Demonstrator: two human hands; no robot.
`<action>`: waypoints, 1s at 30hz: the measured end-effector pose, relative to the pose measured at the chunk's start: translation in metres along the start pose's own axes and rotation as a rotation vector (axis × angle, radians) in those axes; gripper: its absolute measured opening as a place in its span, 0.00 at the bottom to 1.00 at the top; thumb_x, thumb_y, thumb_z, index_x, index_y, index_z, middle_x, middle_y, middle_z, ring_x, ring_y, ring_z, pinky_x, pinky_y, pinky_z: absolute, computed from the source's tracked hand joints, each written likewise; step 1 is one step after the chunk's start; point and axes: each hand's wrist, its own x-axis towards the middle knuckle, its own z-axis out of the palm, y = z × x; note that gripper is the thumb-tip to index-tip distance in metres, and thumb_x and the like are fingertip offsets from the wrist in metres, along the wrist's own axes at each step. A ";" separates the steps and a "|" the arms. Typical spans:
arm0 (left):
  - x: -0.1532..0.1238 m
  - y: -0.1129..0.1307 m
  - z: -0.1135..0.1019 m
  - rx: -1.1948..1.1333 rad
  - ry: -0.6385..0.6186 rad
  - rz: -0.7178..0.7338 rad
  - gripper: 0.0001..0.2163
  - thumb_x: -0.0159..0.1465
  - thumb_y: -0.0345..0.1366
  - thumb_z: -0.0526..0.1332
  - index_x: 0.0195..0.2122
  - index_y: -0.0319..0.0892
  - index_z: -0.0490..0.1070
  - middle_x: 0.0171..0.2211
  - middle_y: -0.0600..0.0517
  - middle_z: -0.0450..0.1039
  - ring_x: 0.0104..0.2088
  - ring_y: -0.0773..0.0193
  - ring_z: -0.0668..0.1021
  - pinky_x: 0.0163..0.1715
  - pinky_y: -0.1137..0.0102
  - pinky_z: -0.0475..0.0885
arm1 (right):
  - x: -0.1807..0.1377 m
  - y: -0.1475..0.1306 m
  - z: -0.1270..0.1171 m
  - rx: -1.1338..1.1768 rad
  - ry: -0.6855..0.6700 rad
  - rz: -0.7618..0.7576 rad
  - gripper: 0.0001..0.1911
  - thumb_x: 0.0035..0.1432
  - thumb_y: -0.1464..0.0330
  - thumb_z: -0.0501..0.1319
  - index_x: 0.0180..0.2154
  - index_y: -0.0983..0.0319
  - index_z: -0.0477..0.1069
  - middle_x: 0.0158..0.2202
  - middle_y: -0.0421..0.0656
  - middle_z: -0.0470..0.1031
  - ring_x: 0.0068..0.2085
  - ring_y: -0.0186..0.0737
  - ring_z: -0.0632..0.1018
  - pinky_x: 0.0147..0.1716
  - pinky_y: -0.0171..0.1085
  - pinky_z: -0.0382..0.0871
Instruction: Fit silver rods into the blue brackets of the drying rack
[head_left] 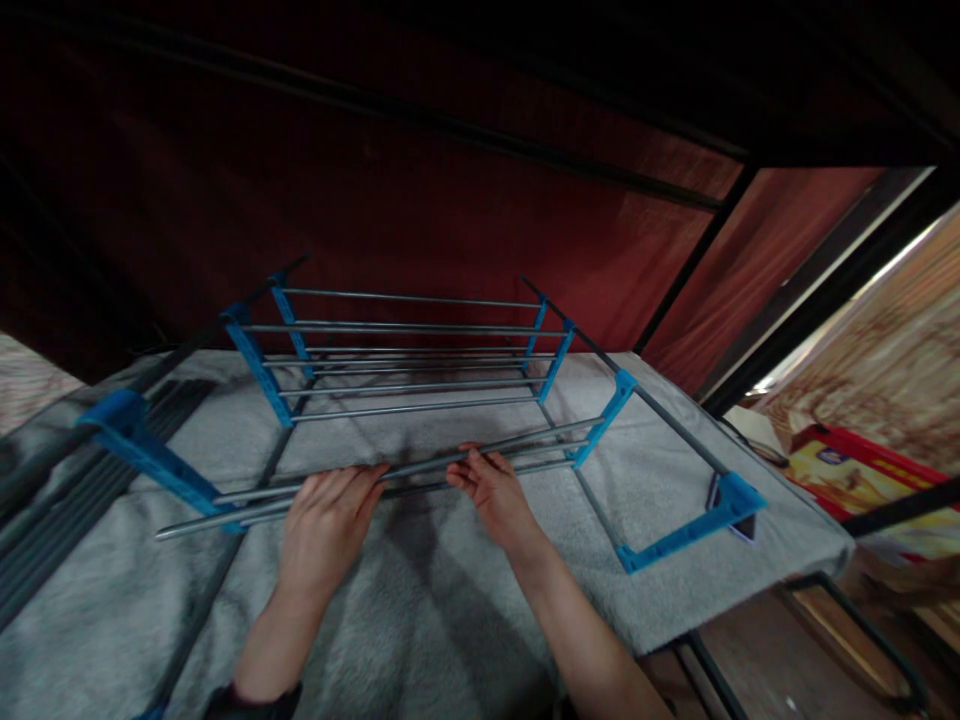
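Observation:
My left hand point(328, 525) is wrapped over a loose grey metal rod point(424, 465) that slants across the front of a rack. Further along, the fingers of my right hand point(486, 487) pinch the same rod. Its left end sticks out past a blue plastic bracket point(169, 465); its right end lies by another blue bracket point(604, 420). I cannot tell whether that end is seated. Other rods run just behind and below it, partly hidden by my hands. Farther back, several rods point(420, 408) span the blue brackets of the rack. A blue bracket point(686, 525) at front right carries no rods.
A grey cloth point(450, 620) covers the surface under the rack. Several dark rods point(97, 480) lie bundled at the left. A dark flat object point(742, 522) lies behind the front right bracket. A red and yellow box point(862, 480) stands beyond the right edge, near black frame bars.

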 end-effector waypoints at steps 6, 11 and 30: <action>0.006 0.006 -0.004 0.017 0.005 -0.027 0.10 0.71 0.36 0.57 0.48 0.43 0.76 0.35 0.48 0.81 0.35 0.54 0.79 0.42 0.59 0.68 | -0.003 -0.002 0.004 -0.100 -0.037 0.006 0.15 0.53 0.55 0.71 0.36 0.59 0.77 0.35 0.42 0.81 0.36 0.37 0.81 0.40 0.39 0.78; 0.010 0.009 -0.007 0.011 0.002 -0.042 0.08 0.71 0.34 0.57 0.46 0.42 0.75 0.36 0.48 0.81 0.37 0.55 0.79 0.43 0.59 0.66 | -0.010 0.000 0.008 -0.316 -0.057 0.022 0.19 0.52 0.51 0.71 0.35 0.59 0.78 0.35 0.45 0.82 0.33 0.38 0.80 0.36 0.38 0.77; 0.008 0.024 -0.001 -0.037 0.014 -0.155 0.08 0.70 0.29 0.57 0.48 0.42 0.74 0.38 0.50 0.78 0.41 0.59 0.76 0.49 0.58 0.67 | -0.030 -0.013 0.000 -1.165 -0.065 -0.577 0.15 0.66 0.56 0.58 0.45 0.57 0.77 0.46 0.46 0.80 0.48 0.47 0.78 0.52 0.49 0.71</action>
